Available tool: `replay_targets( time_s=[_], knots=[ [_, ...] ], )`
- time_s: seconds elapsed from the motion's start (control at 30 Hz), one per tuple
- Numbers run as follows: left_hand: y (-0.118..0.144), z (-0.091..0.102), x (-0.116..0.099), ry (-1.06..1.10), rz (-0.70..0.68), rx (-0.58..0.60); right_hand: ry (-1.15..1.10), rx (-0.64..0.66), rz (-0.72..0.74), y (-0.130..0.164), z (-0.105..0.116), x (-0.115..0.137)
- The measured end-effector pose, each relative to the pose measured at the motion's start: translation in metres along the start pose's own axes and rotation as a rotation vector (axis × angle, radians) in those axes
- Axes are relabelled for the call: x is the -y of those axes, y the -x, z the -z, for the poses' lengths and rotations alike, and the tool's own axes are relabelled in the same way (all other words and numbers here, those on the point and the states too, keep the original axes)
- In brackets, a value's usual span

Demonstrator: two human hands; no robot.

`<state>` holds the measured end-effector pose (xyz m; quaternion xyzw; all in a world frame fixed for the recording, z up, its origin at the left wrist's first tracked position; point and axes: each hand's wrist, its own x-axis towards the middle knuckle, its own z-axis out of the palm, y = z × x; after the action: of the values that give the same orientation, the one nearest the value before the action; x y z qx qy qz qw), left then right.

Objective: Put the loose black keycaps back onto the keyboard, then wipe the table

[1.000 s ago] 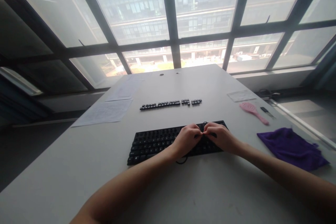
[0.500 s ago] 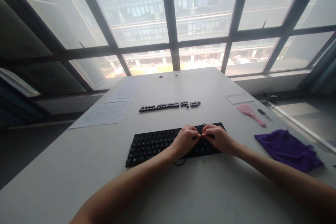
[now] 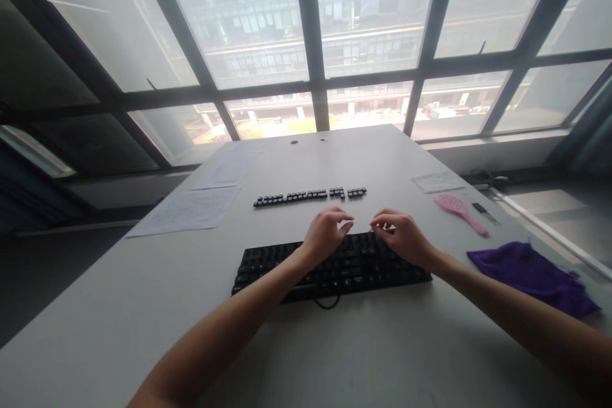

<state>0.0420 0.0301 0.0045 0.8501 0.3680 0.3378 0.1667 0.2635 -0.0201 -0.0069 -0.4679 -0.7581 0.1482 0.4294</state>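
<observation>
A black keyboard (image 3: pixel 354 271) lies on the white table in front of me, several of its keycaps off along the far edge. My left hand (image 3: pixel 327 231) hovers over its far middle part, thumb and forefinger apart with nothing visible between them. Just to the right, my right hand (image 3: pixel 399 236) is above the keyboard's far right part. Its fingertips are drawn together in a pinch; whatever they hold, if anything, is too small to name. Beyond the keyboard, loose black keycaps (image 3: pixel 313 194) stand in rows. A loop of black cable (image 3: pixel 326 307) sticks out at the near edge.
Printed paper sheets (image 3: pixel 184 210) lie at the left of the table (image 3: pixel 296 357). On the right are a pink hairbrush (image 3: pixel 453 204), a small black-handled tool (image 3: pixel 479 208), a clear flat sheet or bag (image 3: pixel 437 182) and a purple cloth (image 3: pixel 528 274). Tall windows rise behind.
My hands, fingertips together over the keyboard before, have parted. The left has moved left and away from me, its fingers opening. The right has lifted slightly. More of the keyboard's right part shows.
</observation>
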Motion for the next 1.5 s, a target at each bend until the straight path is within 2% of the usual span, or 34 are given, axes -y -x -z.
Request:
replay_targets(
  time_s=[0.13, 0.2, 0.3, 0.5, 0.87, 1.0, 1.07, 1.2, 1.33, 1.5],
  knots=[
    [-0.049, 0.009, 0.032, -0.257, 0.114, 0.004, 0.227, -0.047, -0.039, -0.051, -0.008, -0.024],
    [-0.069, 0.005, 0.045, -0.335, 0.147, 0.029, 0.363, -0.012, -0.023, -0.074, -0.018, -0.040],
    [-0.085, -0.007, 0.060, -0.381, 0.156, 0.053, 0.573, 0.111, 0.005, -0.099, -0.034, -0.058],
    [-0.089, -0.025, 0.075, -0.416, 0.138, 0.120, 0.650, 0.215, 0.079, -0.114, -0.050, -0.073],
    [-0.085, -0.026, 0.072, -0.320, 0.138, 0.171, 0.576, 0.294, 0.155, -0.112, -0.048, -0.073],
    [-0.081, -0.023, 0.060, -0.256, 0.198, 0.146, 0.529, 0.263, 0.149, -0.108, -0.042, -0.067],
    [-0.072, -0.020, 0.046, -0.216, 0.206, 0.141, 0.481, 0.191, 0.116, -0.100, -0.035, -0.060],
    [-0.040, -0.019, 0.008, -0.024, 0.204, 0.149, 0.118, 0.005, -0.054, -0.061, -0.017, -0.040],
    [-0.008, -0.026, -0.026, 0.231, 0.200, 0.187, -0.095, 0.062, -0.170, -0.008, 0.003, -0.021],
    [0.007, -0.036, -0.043, 0.269, 0.206, 0.240, -0.138, 0.099, -0.240, 0.033, 0.020, -0.013]
  ],
)
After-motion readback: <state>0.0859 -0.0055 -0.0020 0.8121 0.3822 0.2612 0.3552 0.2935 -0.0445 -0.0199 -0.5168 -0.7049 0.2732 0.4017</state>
